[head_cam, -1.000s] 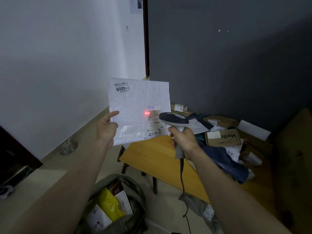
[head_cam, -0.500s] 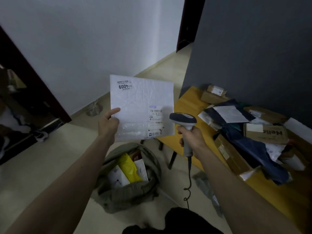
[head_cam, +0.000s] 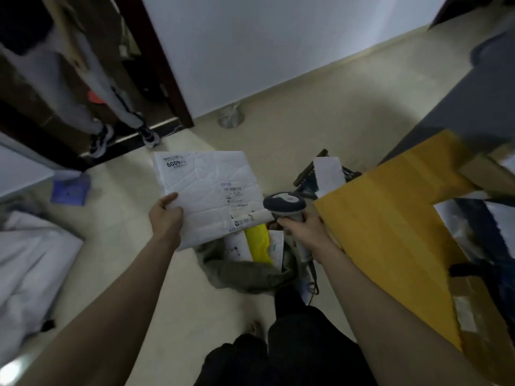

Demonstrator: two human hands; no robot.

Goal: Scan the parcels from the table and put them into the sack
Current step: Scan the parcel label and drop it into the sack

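L hand point(head_cam: 166, 218) pinches white parcel point(head_cam: 211, 196) over sack point(head_cam: 250, 274); R hand point(head_cam: 302, 229) grips scanner point(head_cam: 284, 204).

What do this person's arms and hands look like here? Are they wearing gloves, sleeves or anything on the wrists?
Both arms are bare from the hands back to the edge of the picture: no sleeves show. The left hand and the right hand wear no gloves, and no watch, ring or band shows on either. Below, the legs are in dark trousers.
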